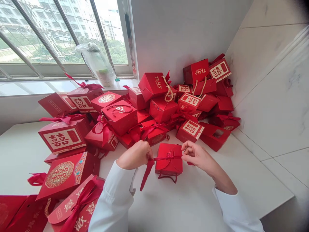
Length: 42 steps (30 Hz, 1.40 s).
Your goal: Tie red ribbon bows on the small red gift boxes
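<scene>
A small red gift box (169,162) stands on the white tabletop (183,199) between my hands, with a red ribbon (166,158) knotted across its top. My left hand (135,155) is closed in a fist around the ribbon's left end, whose tail hangs down beside the box. My right hand (196,155) pinches the ribbon's right end at the box's right edge. The ribbon is stretched taut between both hands. White sleeves cover both of my forearms.
Several red gift boxes (154,106) with gold characters, ribbons and rope handles are heaped behind and to the left, up to the window sill. A clear plastic bag (98,62) sits on the sill. A marble wall (272,96) borders the right.
</scene>
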Each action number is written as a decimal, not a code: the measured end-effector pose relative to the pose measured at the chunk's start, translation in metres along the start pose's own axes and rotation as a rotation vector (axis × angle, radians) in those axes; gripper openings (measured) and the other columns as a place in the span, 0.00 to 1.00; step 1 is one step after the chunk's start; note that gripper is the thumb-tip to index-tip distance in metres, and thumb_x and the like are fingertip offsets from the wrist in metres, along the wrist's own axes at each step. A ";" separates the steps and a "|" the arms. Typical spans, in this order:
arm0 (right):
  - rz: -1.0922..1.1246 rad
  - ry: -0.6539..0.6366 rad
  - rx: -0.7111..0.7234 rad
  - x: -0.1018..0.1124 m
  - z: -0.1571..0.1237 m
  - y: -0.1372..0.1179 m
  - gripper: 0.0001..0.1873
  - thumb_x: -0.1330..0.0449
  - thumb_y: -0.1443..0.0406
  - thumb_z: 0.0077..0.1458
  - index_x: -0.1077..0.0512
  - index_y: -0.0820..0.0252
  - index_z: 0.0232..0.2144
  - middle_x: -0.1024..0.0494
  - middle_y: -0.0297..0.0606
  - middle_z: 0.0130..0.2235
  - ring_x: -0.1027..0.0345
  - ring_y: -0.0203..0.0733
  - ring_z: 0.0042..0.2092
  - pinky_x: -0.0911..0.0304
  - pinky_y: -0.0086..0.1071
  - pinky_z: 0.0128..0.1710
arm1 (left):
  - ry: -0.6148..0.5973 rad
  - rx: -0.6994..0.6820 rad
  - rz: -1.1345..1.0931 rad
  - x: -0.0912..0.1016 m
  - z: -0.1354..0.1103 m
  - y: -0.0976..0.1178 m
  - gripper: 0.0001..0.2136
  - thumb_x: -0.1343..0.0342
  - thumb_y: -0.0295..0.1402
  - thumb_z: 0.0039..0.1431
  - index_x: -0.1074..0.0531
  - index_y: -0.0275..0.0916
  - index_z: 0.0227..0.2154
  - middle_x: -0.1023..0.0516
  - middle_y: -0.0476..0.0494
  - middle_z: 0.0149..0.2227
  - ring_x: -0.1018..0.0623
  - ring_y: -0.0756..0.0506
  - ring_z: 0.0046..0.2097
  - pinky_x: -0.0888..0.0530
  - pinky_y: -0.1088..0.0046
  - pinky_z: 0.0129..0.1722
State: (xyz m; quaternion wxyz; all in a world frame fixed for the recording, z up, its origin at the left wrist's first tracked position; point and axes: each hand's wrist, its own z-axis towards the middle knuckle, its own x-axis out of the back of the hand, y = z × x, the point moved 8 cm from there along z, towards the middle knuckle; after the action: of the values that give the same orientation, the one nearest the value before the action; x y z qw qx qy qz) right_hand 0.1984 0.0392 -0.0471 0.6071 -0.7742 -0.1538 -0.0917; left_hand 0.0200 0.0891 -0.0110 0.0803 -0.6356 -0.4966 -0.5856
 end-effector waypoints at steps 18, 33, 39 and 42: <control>-0.128 0.048 0.046 0.003 -0.004 -0.004 0.13 0.42 0.59 0.52 0.34 0.54 0.40 0.30 0.30 0.27 0.37 0.39 0.32 0.40 0.32 0.33 | 0.236 -0.349 -0.006 0.032 -0.043 0.042 0.15 0.57 0.16 0.48 0.34 0.39 0.34 0.28 0.46 0.44 0.26 0.50 0.40 0.33 0.77 0.40; -0.249 0.144 0.079 -0.009 -0.003 -0.030 0.08 0.43 0.59 0.52 0.31 0.56 0.25 0.30 0.29 0.26 0.40 0.35 0.27 0.46 0.28 0.27 | 0.299 -0.228 -0.030 0.020 -0.014 0.040 0.16 0.41 0.31 0.51 0.33 0.41 0.44 0.29 0.44 0.44 0.30 0.44 0.45 0.31 0.69 0.44; -0.289 0.175 0.076 -0.008 0.000 -0.028 0.08 0.43 0.60 0.51 0.32 0.56 0.23 0.32 0.28 0.23 0.43 0.34 0.24 0.47 0.27 0.25 | 0.164 -0.198 -0.036 -0.008 0.011 0.037 0.37 0.31 0.35 0.39 0.39 0.42 0.55 0.34 0.37 0.53 0.34 0.35 0.54 0.31 0.58 0.50; -0.314 0.177 0.083 -0.008 0.001 -0.027 0.08 0.43 0.60 0.51 0.32 0.56 0.23 0.32 0.28 0.23 0.45 0.33 0.24 0.48 0.27 0.25 | 0.118 -0.198 -0.083 -0.010 0.014 0.030 0.34 0.33 0.36 0.44 0.39 0.39 0.55 0.33 0.35 0.53 0.32 0.37 0.53 0.31 0.60 0.52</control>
State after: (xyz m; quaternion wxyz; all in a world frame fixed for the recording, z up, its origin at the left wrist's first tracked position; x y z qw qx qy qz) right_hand 0.1813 0.0450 -0.0257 0.6279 -0.7039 -0.2222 -0.2468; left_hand 0.0528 0.0790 -0.0088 0.0216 -0.5838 -0.4566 -0.6710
